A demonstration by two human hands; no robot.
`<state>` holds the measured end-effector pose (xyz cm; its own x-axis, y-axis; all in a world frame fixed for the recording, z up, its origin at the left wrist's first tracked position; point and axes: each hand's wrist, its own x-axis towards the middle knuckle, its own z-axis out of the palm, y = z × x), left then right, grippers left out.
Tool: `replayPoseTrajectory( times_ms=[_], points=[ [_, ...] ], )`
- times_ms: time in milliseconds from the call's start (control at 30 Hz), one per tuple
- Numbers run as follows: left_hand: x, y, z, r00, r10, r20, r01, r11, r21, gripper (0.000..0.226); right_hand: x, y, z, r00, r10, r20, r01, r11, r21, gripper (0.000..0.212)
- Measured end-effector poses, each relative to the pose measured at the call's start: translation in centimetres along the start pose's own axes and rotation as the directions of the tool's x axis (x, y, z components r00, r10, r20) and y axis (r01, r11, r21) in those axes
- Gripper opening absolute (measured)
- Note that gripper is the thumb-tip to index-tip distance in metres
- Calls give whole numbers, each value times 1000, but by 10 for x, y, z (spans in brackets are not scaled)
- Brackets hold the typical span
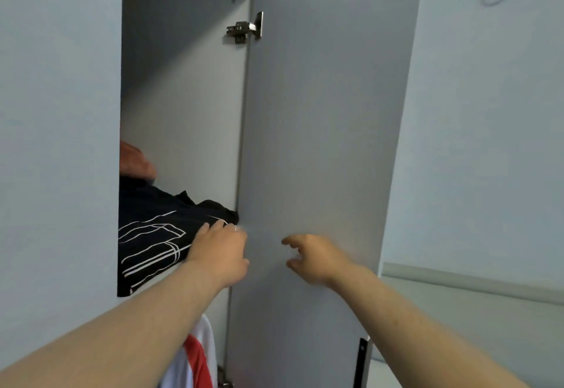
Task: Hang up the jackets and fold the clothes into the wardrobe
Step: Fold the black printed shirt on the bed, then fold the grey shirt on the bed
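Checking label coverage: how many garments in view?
2 clear: black top in the wardrobe under the left hand; white-red one lower down. An orange blur behind may be a third; the door may hide more.

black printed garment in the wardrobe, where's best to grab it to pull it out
The black printed garment lies flat, its near edge drooping at the front, its left part hidden by the panel. Probably pinch that near edge from straight ahead, beside where the left hand rests.
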<state>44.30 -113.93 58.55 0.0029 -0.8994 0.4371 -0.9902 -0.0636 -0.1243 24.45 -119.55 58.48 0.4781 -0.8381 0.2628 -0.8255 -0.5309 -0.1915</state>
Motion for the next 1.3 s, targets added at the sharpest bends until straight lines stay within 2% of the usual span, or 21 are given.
replayPoseTrajectory(
  times_ms=[167,333,400,467,533,667,800,933,1033,1133,1300],
  points=[
    [-19,40,6,990,143,-18,-144,987,-77,32,-84,21,-27,984,80,-157,-88,995,-44,48],
    [-36,99,1,939,328,-101,-343,908,-240,39,-170,55,-14,945,218,-243,-213,976,46,44],
    [-45,126,-1,882,445,-155,-470,811,-349,41,-195,78,-3,932,278,-231,-266,960,82,40],
    [-58,154,2,762,614,-206,-637,652,-411,45,-218,103,6,915,340,-218,-314,938,145,37],
    [-62,180,18,639,736,-226,-752,535,-385,46,-240,127,15,879,428,-210,-398,901,172,36],
    [-72,224,40,535,825,-182,-788,410,-459,49,-280,160,31,802,558,-213,-509,825,246,34],
    [-74,281,77,424,891,-162,-791,277,-546,49,-325,193,59,678,704,-212,-640,707,300,33],
    [-71,317,112,348,927,-139,-802,218,-556,47,-360,210,83,564,808,-168,-742,586,326,36],
    [-64,335,128,358,918,-171,-791,201,-578,43,-380,213,92,503,854,-134,-802,519,296,36],
    [-62,345,141,369,921,-127,-762,221,-609,43,-404,206,93,464,880,-102,-844,474,253,35],
    [-70,368,171,371,925,-77,-678,213,-704,47,-442,183,88,324,942,-85,-912,335,236,35]
  ],
)
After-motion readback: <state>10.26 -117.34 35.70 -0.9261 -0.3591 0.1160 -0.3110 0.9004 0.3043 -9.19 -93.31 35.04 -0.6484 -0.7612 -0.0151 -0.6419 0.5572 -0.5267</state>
